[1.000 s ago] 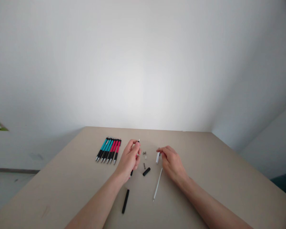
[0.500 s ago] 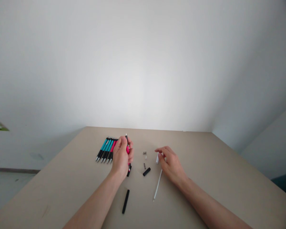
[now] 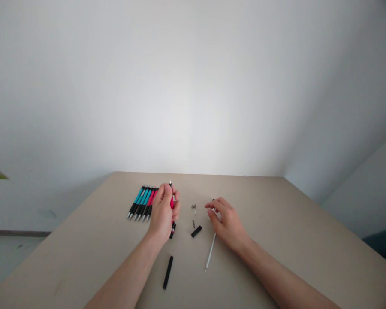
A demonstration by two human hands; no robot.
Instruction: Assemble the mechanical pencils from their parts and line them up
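Observation:
My left hand (image 3: 164, 210) is closed around a pink pen (image 3: 171, 201) with a black tip end pointing up and away. Just under that hand, a short black piece (image 3: 172, 234) lies on the table. My right hand (image 3: 223, 216) hovers low over the table, thumb and fingers curved and apart, with a small dark-topped item partly hidden behind the fingers. A thin white rod (image 3: 210, 253) lies just below the right hand. Between the hands are a black tube (image 3: 196, 231), a small spring-like part (image 3: 194, 223) and tiny metal pieces (image 3: 193, 206).
A row of several teal and pink pens (image 3: 143, 204) lies left of my left hand. One long black tube (image 3: 168, 272) rests near the front, between my forearms. The beige table (image 3: 263, 201) meets a white wall at the back.
My right hand has shifted slightly left, its thumb and index finger now further apart. The white piece near its fingers is now mostly covered. My left hand keeps its hold on the pen.

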